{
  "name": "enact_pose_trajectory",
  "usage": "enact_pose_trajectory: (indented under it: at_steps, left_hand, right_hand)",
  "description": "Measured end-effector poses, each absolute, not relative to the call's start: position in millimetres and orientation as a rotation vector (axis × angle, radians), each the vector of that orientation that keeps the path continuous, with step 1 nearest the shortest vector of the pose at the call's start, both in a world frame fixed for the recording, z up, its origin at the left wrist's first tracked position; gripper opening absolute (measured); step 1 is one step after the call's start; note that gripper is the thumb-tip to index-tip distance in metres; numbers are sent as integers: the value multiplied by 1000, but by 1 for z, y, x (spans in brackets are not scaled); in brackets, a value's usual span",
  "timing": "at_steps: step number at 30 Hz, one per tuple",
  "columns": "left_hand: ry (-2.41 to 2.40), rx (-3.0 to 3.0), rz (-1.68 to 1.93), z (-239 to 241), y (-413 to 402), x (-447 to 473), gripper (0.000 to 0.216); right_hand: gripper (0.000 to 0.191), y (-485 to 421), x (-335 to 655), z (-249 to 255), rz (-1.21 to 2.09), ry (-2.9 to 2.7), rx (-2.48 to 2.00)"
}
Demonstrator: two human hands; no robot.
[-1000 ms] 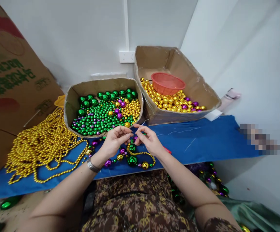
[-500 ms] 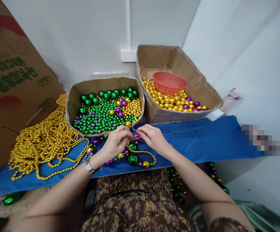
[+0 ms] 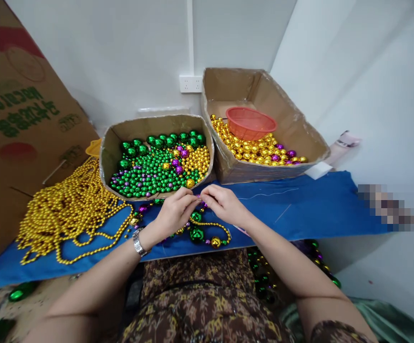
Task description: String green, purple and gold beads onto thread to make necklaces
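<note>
My left hand (image 3: 176,210) and my right hand (image 3: 224,204) meet fingertip to fingertip above the blue cloth, each closed in a pinch. Thin pale string was visible between them a moment earlier; at this instant the fingers mostly cover it. Just under the hands lies a bead garland of green, purple and gold balls, with a large green bead (image 3: 196,235) and a gold bead (image 3: 216,242) near the table's front edge. A short strand of small gold beads (image 3: 210,223) curves to the right there. My left forearm hides part of the garland.
Behind my hands stands a carton (image 3: 121,127) of loose green, gold and purple beads. Right of it, a larger carton (image 3: 282,95) holds gold beads and a red basket (image 3: 250,125). Gold bead strands (image 3: 67,209) are heaped left. A loose thread (image 3: 267,194) lies on the blue cloth (image 3: 321,209).
My fingertips have come closer together, and the loop of string that showed between them is now hidden. My left hand has shifted slightly to the right.
</note>
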State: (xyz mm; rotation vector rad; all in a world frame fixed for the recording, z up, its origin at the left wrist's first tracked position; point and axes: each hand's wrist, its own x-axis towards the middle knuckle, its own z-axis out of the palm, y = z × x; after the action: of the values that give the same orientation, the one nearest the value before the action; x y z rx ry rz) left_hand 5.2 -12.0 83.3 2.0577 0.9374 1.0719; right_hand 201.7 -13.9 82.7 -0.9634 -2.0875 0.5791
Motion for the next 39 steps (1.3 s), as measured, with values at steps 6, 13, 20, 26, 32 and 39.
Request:
enact_pose_trajectory:
  at_steps: [6,13,20,26,32,39]
  left_hand:
    - [788,1372,1106,80,-3,-13,18]
    - [497,792,1172,78,-4,5,29]
    - [610,854,1251,73,0,14,32]
    - [659,817,1209,52,-3,5,27]
    - [721,1018,1068,65,-2,5,45]
    - [699,1288,854,77,-1,13,34]
  right_hand:
    - [18,-14,231,80,670,-1877,-1050]
    - [31,-22,208,60,1588,-798,-696]
    - [29,-19,200,54,1561,-740,-638]
    - [31,-28,207,23,1497,-903,-800]
    - [20,-24,241,55,717,-1730,-1103]
    - [12,2,218,89,198,-2111,-833]
